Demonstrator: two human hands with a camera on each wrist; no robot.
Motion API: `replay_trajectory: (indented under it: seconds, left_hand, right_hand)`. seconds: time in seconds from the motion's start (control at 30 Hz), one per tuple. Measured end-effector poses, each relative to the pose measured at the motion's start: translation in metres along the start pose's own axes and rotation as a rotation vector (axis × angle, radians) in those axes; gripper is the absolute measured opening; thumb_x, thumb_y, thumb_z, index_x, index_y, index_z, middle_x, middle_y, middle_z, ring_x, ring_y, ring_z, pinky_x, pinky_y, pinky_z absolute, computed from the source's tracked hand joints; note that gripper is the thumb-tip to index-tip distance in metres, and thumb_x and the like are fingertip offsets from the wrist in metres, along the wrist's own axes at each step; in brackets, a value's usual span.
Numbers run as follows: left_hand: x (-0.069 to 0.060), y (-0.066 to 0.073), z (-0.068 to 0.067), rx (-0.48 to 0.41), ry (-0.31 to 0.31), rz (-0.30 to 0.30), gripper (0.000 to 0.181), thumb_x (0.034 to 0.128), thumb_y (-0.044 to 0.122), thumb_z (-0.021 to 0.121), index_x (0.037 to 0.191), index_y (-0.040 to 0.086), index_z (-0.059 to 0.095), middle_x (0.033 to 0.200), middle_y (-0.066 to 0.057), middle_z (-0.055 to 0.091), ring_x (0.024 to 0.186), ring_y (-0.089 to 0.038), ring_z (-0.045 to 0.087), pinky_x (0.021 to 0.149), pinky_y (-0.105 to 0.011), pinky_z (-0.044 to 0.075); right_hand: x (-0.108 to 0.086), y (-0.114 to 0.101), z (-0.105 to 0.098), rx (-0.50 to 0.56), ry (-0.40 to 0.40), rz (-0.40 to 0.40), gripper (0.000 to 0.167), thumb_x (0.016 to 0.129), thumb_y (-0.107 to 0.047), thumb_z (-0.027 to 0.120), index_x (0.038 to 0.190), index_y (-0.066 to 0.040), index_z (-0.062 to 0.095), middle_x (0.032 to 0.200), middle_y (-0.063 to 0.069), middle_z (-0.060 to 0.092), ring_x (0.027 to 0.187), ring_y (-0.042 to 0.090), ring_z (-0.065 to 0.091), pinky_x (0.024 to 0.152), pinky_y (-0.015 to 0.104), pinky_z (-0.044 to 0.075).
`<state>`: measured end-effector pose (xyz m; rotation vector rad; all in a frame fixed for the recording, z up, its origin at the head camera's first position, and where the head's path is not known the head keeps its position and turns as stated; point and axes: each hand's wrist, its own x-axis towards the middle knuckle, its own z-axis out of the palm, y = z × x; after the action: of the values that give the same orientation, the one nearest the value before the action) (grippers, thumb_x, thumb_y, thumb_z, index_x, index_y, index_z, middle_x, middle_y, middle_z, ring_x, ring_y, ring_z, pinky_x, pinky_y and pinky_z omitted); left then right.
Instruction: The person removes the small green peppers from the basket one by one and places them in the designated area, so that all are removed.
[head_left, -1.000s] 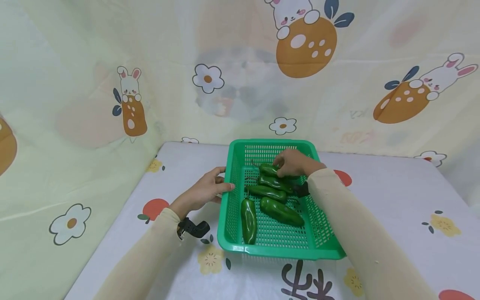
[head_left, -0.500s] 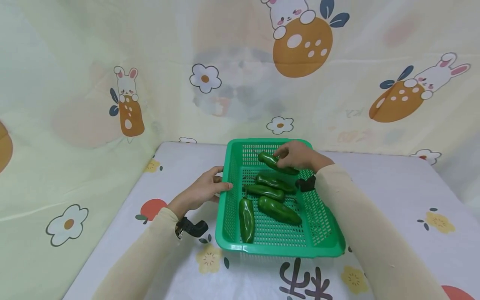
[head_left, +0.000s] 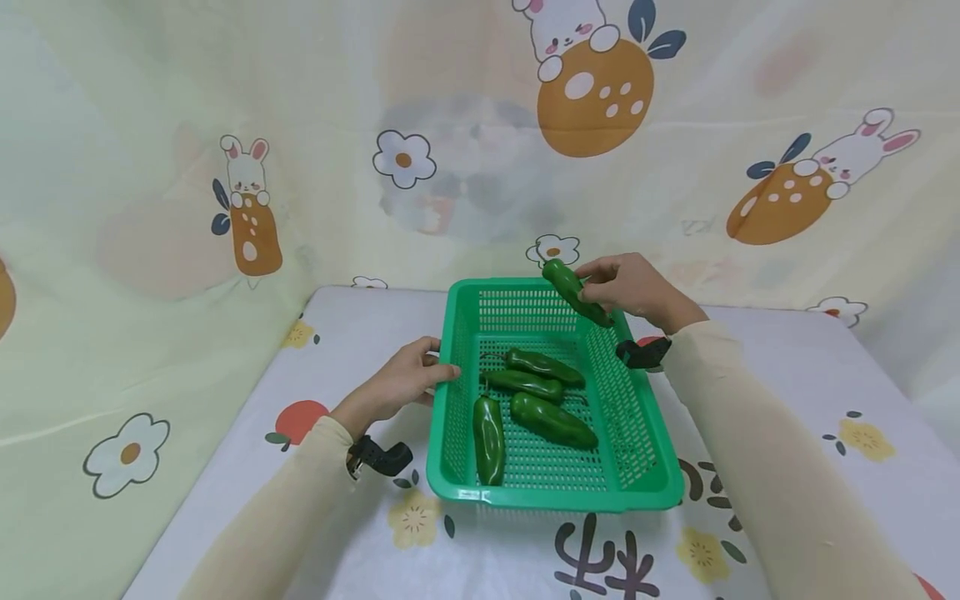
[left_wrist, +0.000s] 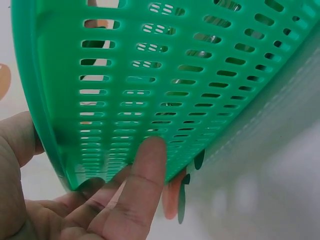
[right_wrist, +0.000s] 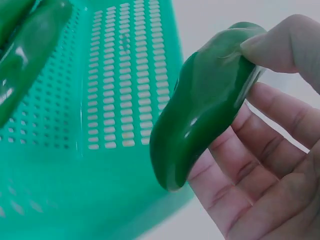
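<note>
In the head view my right hand [head_left: 636,287] pinches a green pepper [head_left: 566,285] by its side, above the back right rim of the green plastic basket [head_left: 555,498]. The right wrist view has this pepper [right_wrist: 200,102] between thumb and fingers, apart from the basket wall. My left hand [head_left: 397,385] holds the basket's left side, thumb over the rim. In the left wrist view its fingers [left_wrist: 145,175] lie against the slotted outer wall. Several more peppers lie on the basket floor, among them an upright-lying one [head_left: 490,442] at the left and a thick one [head_left: 553,421].
The basket stands on a table with a white printed cloth [head_left: 360,542]. A patterned curtain [head_left: 465,75] closes off the back and left side. Black wrist cameras are strapped on, one [head_left: 382,457] at the left wrist and one [head_left: 643,352] at the right.
My right hand has lifted the pepper from the back of the basket, up and to the right, over the rim. My left hand stays at the basket's left side.
</note>
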<state>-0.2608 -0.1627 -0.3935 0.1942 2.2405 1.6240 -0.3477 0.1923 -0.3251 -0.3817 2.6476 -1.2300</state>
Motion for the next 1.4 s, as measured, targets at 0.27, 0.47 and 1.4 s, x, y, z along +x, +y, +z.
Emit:
replay_trajectory:
  seconds: [0.27,0.47,1.4]
  left_hand:
    - [0.0,0.0,0.0,0.038,0.0,0.012,0.043,0.0994,0.017,0.064,0.135,-0.005,0.053,0.128,-0.024,0.065,0.105,-0.03,0.072,0.084,-0.045,0.066]
    - [0.002,0.0,0.0,0.036,-0.001,0.006,0.041,0.0991,0.015,0.064,0.134,-0.005,0.053,0.128,-0.024,0.065,0.105,-0.029,0.072,0.084,-0.044,0.066]
    - [0.001,-0.001,0.0,0.035,-0.02,0.023,0.041,0.1007,0.015,0.063,0.135,-0.005,0.052,0.127,-0.024,0.064,0.103,-0.028,0.073,0.085,-0.045,0.065]
  right_hand:
    - [-0.013,0.015,-0.017,0.075,0.066,0.057,0.049,0.101,-0.023,0.062,0.146,-0.003,0.057,0.135,0.02,0.062,0.123,0.035,0.059,0.105,0.061,0.053]
    - [-0.022,0.033,-0.027,0.108,0.1,0.078,0.049,0.103,-0.024,0.061,0.146,-0.002,0.056,0.139,0.02,0.06,0.122,0.034,0.059,0.104,0.059,0.053]
    - [-0.063,0.12,-0.034,0.146,0.165,0.239,0.059,0.105,-0.037,0.061,0.15,-0.001,0.05,0.139,0.023,0.06,0.112,0.027,0.066,0.108,0.06,0.051]
